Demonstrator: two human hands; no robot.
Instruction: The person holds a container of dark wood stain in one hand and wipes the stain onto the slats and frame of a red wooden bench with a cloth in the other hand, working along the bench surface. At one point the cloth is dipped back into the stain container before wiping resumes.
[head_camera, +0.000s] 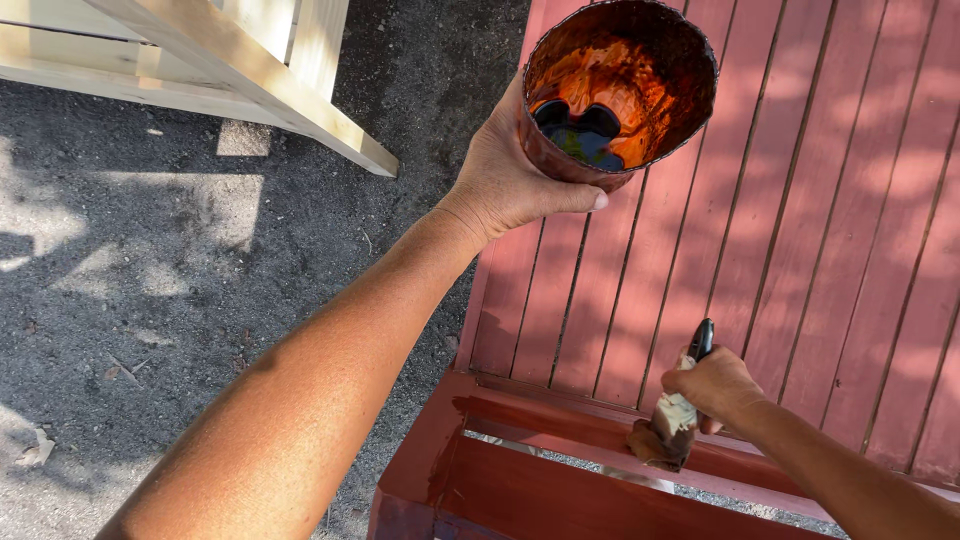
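Observation:
My left hand (505, 180) grips a cut-off container (620, 85) stained orange-brown inside, with a pool of dark stain at its bottom. I hold it up over the left edge of a red-brown slatted wooden panel (800, 200). My right hand (715, 385) is closed around a paintbrush (672, 425) with a black handle. Its bristles touch a wet, darker crossbar (560, 430) at the panel's near end.
Unpainted pale wooden furniture (230, 60) stands at the upper left on dark gravelly ground (200, 260). Patches of sunlight and shadow fall over the ground and the slats. A gap shows between the lower crossbars.

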